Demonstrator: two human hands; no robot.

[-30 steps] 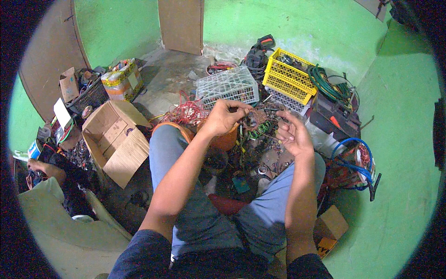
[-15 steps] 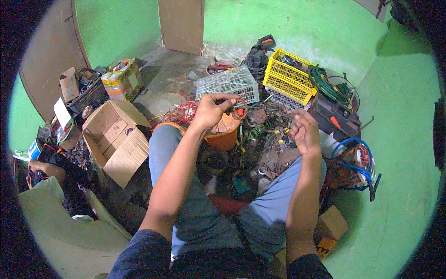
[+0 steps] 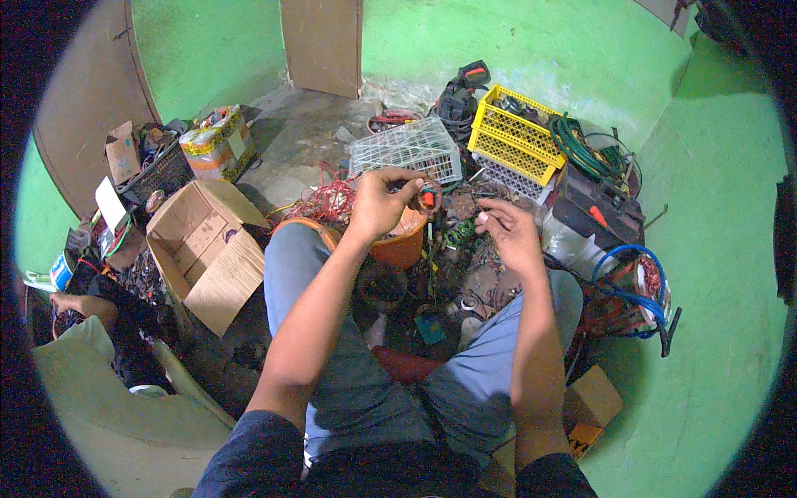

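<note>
My left hand [image 3: 380, 206] is raised over the orange bucket [image 3: 400, 251], thumb and fingertips pinched together. A thin brownish loop, perhaps wire, shows at its fingertips, with a small orange-red piece [image 3: 428, 199] beside it; what exactly is gripped is too small to make out. My right hand [image 3: 512, 236] hovers over the scrap heap [image 3: 465, 274], its thumb and index finger pressed together. Anything between those fingers is too fine to name. A tangle of red wires [image 3: 328, 202] lies just left of my left hand.
An open cardboard box [image 3: 203, 241] stands left of my knee. Behind the heap are a white wire-like crate [image 3: 407, 149] and yellow crates [image 3: 515, 129]. Green hose [image 3: 581, 153] and blue cable [image 3: 623, 286] lie right. Another person's hand [image 3: 73, 304] shows at far left.
My right hand has moved left, closer to my left hand, and its fingers now point inward. My left hand stays nearly in place. The other person's hand at far left has shifted slightly.
</note>
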